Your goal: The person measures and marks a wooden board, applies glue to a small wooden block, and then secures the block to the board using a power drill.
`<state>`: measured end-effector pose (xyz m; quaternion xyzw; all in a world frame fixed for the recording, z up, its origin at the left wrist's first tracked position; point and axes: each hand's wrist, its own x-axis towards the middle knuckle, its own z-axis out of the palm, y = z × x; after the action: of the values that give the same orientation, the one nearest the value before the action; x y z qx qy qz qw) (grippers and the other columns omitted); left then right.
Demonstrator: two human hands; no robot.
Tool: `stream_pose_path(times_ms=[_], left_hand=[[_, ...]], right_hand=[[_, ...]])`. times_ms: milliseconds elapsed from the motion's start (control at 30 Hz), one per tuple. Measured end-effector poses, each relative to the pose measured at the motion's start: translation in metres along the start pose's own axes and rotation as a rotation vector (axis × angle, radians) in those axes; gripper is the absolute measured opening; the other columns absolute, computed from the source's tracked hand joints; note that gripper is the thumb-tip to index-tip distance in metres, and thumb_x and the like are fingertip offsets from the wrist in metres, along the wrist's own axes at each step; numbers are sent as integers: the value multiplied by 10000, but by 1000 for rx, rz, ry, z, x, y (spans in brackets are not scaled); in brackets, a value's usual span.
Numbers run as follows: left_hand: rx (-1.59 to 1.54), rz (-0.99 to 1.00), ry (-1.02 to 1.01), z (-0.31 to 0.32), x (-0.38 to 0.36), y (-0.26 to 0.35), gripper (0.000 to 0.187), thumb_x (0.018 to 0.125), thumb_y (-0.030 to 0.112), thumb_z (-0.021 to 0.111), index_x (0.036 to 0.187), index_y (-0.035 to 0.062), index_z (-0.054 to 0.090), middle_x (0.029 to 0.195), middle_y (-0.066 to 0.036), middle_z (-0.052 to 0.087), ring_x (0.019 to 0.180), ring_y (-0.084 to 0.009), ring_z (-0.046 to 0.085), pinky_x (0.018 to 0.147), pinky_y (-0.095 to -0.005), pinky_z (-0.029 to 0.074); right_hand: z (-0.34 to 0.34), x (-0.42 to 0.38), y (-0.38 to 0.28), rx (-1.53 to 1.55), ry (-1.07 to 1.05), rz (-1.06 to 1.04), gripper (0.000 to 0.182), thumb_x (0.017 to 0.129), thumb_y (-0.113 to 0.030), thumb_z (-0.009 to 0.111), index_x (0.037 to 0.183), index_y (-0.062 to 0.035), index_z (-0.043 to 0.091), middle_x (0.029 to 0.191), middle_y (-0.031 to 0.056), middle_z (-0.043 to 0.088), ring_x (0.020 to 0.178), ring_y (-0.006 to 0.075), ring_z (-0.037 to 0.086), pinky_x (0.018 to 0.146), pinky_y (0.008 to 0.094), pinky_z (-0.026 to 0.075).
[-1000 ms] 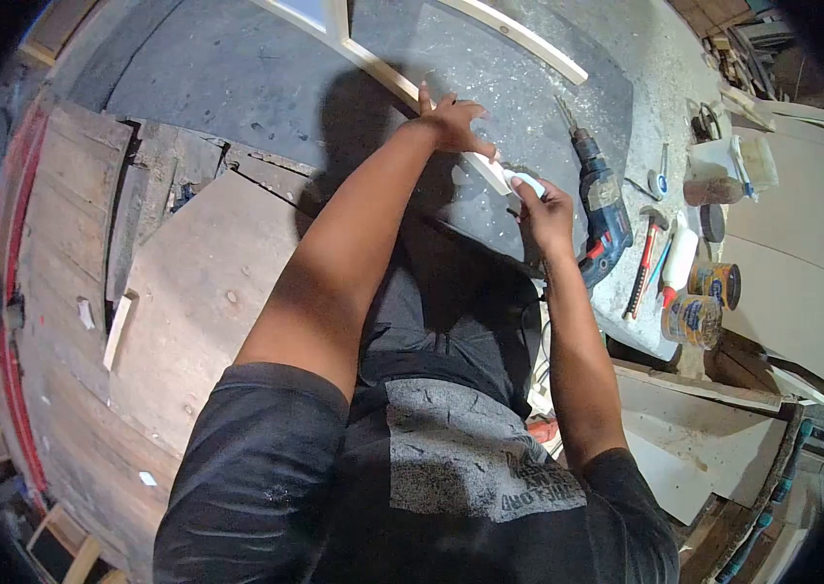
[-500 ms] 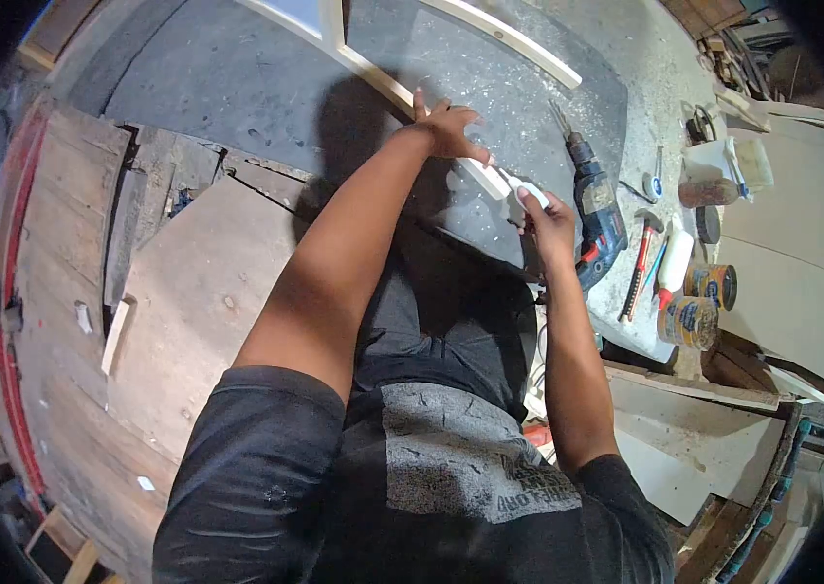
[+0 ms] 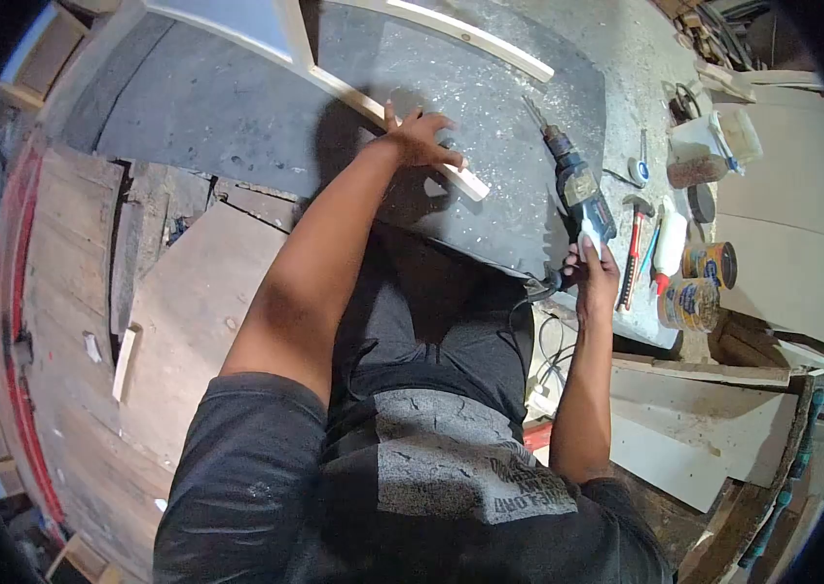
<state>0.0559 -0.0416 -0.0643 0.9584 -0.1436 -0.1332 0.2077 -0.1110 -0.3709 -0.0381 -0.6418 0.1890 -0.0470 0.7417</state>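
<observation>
My left hand point(image 3: 419, 139) lies with spread fingers over a pale wooden strip point(image 3: 470, 183), near its free end. That strip belongs to a light wooden frame point(image 3: 307, 68) on the grey worktop. Over the rear end of a blue power drill point(image 3: 582, 190), my right hand point(image 3: 597, 268) has its fingers closed round a small white object point(image 3: 589, 241), whose kind I cannot make out. The drill lies on the worktop with its bit pointing away from me.
Right of the drill lie a red-handled hammer point(image 3: 637, 248), a white bottle point(image 3: 670, 243), jars point(image 3: 689, 304) and a plastic tub point(image 3: 699, 156). Another wooden strip point(image 3: 470, 37) lies at the back. A dark cable point(image 3: 519, 316) hangs at the front edge.
My right hand has moved right and toward me with the white object, away from the strip's end to the drill. My left hand stays on the strip; the view has shifted slightly.
</observation>
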Motion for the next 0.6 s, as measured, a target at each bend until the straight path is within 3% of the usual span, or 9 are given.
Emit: stream_pose_path(times_ms=[600], left_hand=[[42, 16, 0, 1, -2, 0, 879, 662, 772, 585, 1372, 274, 438, 1484, 11, 356, 1420, -311, 201, 1070, -654, -109]], right_hand=[[-26, -6, 5, 54, 25, 3, 207, 895, -196, 651, 1034, -45, 624, 819, 65, 656, 640, 126, 596, 535, 253, 463]])
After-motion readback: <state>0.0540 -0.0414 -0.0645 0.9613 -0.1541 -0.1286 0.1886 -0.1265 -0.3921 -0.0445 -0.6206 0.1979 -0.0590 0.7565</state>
